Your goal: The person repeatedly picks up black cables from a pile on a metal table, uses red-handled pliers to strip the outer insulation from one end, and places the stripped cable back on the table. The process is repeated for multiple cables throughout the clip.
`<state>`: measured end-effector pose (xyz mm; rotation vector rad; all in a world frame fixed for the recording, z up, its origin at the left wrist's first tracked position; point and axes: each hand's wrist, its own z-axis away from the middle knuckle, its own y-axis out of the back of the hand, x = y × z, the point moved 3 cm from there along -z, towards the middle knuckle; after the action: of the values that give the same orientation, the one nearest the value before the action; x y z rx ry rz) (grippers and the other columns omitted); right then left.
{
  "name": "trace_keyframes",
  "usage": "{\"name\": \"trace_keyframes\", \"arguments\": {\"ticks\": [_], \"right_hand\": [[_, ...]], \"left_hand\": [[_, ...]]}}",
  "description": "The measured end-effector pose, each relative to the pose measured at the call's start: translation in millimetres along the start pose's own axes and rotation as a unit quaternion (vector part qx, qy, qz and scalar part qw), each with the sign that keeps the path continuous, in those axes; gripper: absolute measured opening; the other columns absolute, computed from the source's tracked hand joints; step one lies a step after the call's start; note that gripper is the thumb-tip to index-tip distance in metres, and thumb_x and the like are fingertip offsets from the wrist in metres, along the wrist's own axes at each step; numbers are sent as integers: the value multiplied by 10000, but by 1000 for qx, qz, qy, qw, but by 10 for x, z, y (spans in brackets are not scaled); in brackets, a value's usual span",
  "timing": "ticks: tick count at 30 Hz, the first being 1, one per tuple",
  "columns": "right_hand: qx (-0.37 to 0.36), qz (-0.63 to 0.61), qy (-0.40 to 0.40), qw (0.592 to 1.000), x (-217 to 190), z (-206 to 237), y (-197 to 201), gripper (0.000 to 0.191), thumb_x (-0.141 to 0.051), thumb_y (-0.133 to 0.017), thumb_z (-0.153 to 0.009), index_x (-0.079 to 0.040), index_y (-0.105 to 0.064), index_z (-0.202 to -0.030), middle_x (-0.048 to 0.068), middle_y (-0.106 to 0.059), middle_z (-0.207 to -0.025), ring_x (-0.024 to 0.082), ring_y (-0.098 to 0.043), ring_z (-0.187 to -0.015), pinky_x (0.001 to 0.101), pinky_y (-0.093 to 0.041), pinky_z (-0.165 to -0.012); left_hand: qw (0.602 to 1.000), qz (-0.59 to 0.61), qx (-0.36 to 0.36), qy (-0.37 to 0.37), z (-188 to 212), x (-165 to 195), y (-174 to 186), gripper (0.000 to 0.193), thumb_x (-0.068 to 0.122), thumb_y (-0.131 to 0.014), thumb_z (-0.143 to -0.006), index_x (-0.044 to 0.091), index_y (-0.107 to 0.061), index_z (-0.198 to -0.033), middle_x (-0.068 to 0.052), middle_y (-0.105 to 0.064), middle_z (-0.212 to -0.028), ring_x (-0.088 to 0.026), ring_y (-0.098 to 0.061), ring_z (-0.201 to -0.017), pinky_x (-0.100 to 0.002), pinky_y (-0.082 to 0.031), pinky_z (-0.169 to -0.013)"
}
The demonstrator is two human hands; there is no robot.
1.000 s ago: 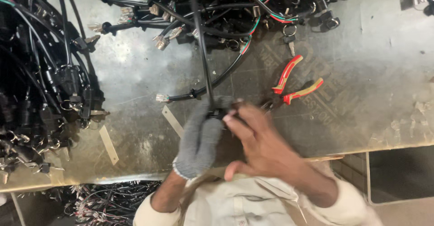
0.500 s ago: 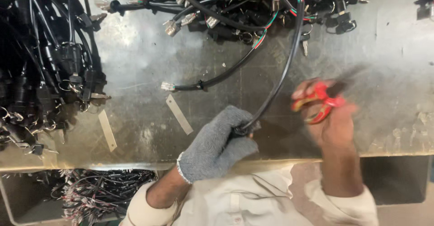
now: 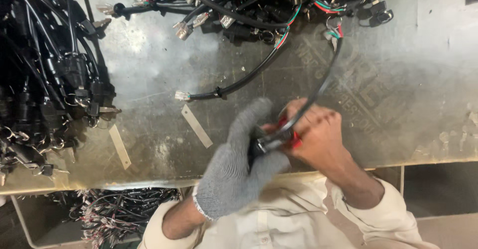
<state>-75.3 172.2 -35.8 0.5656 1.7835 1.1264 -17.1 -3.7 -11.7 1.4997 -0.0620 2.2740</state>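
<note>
Both hands meet at the tabletop (image 3: 398, 104) edge: my gloved left hand (image 3: 239, 164) grips the black cable (image 3: 318, 92), my bare right hand (image 3: 316, 134) closes around red-handled pliers (image 3: 295, 140).

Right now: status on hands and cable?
Left hand, gloved, grips black cable end. Right hand holds red pliers at it. Loose harnesses crowd the bench.

Single head-worn view, steeply down, close over the metal workbench (image 3: 408, 79).
</note>
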Motion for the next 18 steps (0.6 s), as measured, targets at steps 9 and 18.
{"name": "trace_keyframes", "arguments": {"ticks": [9, 18], "right_hand": [[-18, -113, 12, 993, 68, 133, -25, 238, -116, -786, -694, -90, -659, -894, 67, -685, -874, 299, -685, -807, 399, -543, -696], [15, -137, 25, 990, -50, 184, -115, 399, -112, -738, -620, -75, -614, -998, 86, -691, -999, 314, -679, -917, 400, -551, -771]], "left_hand": [[976, -37, 52, -206, 28, 9, 79, 791, 257, -755, -945, -4, -313, -1547, -169, -718, -1192, -338, -760, -1023, -389, -599, -874], [935, -109, 200, -271, 48, -174, -115, 593, 214, -846, -878, 17, -580, -1369, -132, -722, -1136, -317, -715, -1024, -389, -585, -875]]}}
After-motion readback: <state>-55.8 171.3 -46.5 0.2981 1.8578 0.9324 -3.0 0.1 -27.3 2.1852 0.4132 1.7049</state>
